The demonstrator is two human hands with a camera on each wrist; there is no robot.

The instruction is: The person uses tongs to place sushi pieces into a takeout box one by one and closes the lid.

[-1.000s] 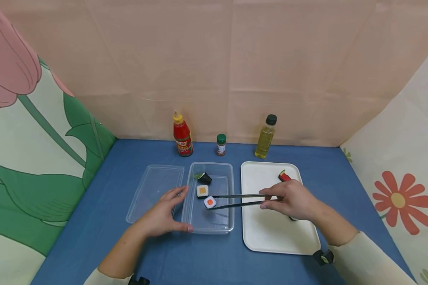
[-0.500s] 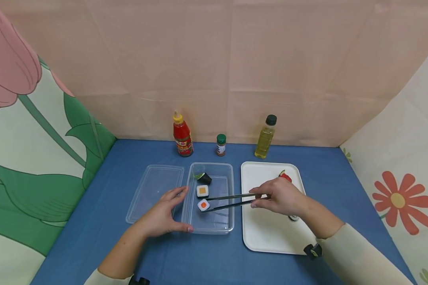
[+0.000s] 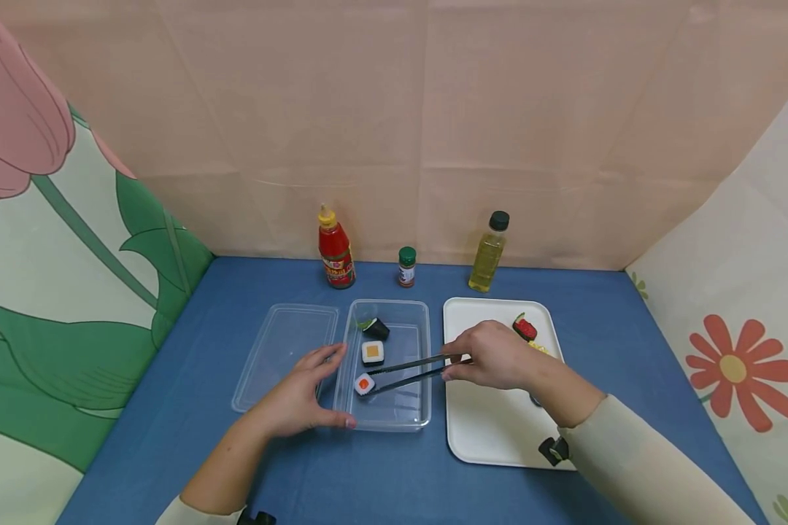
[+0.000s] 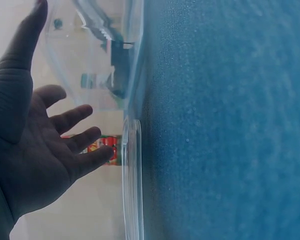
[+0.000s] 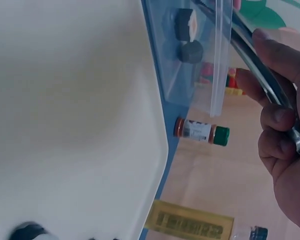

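My right hand [image 3: 489, 355] holds dark metal tongs [image 5: 262, 70], reaching leftward over the clear plastic container [image 3: 423, 328]. At the tips of the tongs is a white sushi roll with an orange centre [image 3: 364, 384], by the container's left wall; whether it rests on the bottom is unclear. Behind it in the container sit a sushi piece with a yellow square [image 3: 372, 353] and a dark seaweed roll with green on its end [image 3: 376, 329]. My left hand [image 3: 302, 394] is beside the container's left wall, fingers spread and holding nothing, as the left wrist view [image 4: 40, 135] also shows.
A clear lid [image 3: 289, 343] lies left of the container. On the right, a white tray [image 3: 486, 437] bears a red-topped sushi piece [image 3: 524, 327] and others partly hidden by my right arm. Behind stand a red sauce bottle [image 3: 337, 255], a green-capped jar [image 3: 407, 267] and an oil bottle [image 3: 489, 254].
My right hand has moved left with the tongs, and the orange-centred sushi roll has shifted left and toward the container's front. My left hand has stayed in place.
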